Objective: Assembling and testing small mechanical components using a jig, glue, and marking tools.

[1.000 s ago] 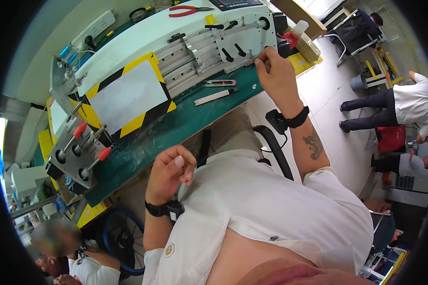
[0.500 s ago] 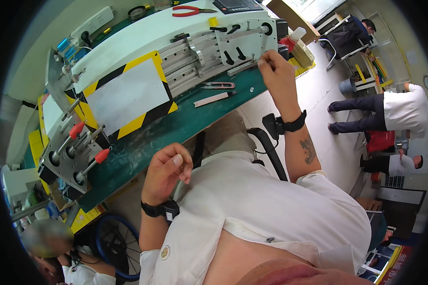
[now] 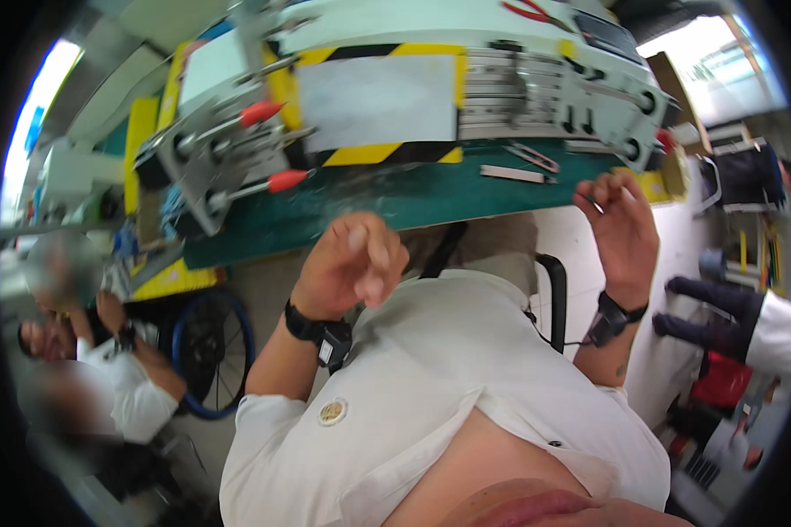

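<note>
My left hand hangs in the air in front of the bench's near edge. Its fingers are loosely bent and somewhat apart, slightly blurred, with nothing visible in them. My right hand is raised by the bench's right end, below the metal end plate of a rail assembly. Thumb and fingertips are drawn together there; anything between them is too small to make out. Closest to that hand on the green bench top lie a pale-handled cutter and small thread snips.
A white plate with a yellow-black striped border covers the rails. Red-tipped rods stick out at left. Red-handled pliers lie at the back. A chair arm stands near my right side; people sit at left, beside a blue-rimmed wheel.
My view has turned right, so the bench sits higher and more level. My right hand has come away from the rail's end plate and down toward me. The left hand remains raised.
</note>
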A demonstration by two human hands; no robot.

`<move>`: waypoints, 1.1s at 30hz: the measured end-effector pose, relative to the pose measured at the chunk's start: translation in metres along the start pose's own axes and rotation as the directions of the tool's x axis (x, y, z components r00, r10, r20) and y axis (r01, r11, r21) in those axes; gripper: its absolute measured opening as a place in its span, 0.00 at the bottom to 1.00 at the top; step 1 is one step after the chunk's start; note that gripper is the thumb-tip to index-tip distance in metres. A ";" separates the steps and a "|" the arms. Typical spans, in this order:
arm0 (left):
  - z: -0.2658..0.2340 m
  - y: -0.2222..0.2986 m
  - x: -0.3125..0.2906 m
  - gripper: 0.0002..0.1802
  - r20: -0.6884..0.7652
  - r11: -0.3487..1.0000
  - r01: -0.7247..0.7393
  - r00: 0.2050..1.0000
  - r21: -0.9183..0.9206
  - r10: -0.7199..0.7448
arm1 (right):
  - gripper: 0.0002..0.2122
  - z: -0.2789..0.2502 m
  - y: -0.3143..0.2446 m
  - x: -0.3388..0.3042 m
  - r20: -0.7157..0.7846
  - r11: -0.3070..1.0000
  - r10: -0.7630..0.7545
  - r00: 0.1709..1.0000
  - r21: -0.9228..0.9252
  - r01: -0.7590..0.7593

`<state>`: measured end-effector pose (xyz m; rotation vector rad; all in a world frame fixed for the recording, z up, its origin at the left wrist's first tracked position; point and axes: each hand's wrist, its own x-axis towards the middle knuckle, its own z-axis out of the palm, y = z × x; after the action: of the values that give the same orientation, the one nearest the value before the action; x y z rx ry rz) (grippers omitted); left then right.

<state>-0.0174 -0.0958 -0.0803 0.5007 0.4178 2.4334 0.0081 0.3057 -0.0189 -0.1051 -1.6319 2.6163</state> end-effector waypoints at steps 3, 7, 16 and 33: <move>0.000 0.007 -0.007 0.17 -0.006 0.960 -0.145 0.989 -0.240 0.148 | 0.12 0.027 -0.002 -0.001 0.156 0.997 0.067 0.985 -0.052 -0.060; -0.015 -0.015 -0.019 0.33 -0.130 0.891 -0.344 0.939 -0.296 0.320 | 0.10 0.084 0.004 0.005 0.322 0.782 0.206 0.924 -0.622 0.042; 0.018 -0.015 -0.024 0.47 -0.353 0.923 -0.385 0.866 -0.018 0.355 | 0.11 0.208 0.101 0.060 0.825 0.040 -0.269 0.497 -0.506 0.861; 0.051 0.076 -0.011 0.14 -0.391 0.058 0.392 0.872 0.918 0.296 | 0.11 0.171 0.082 0.069 0.709 0.087 -0.181 0.682 -0.679 0.729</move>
<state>-0.0252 -0.1516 -0.0072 0.3089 2.4693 1.6713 -0.0770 0.1224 -0.0196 0.9393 -2.5519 0.8004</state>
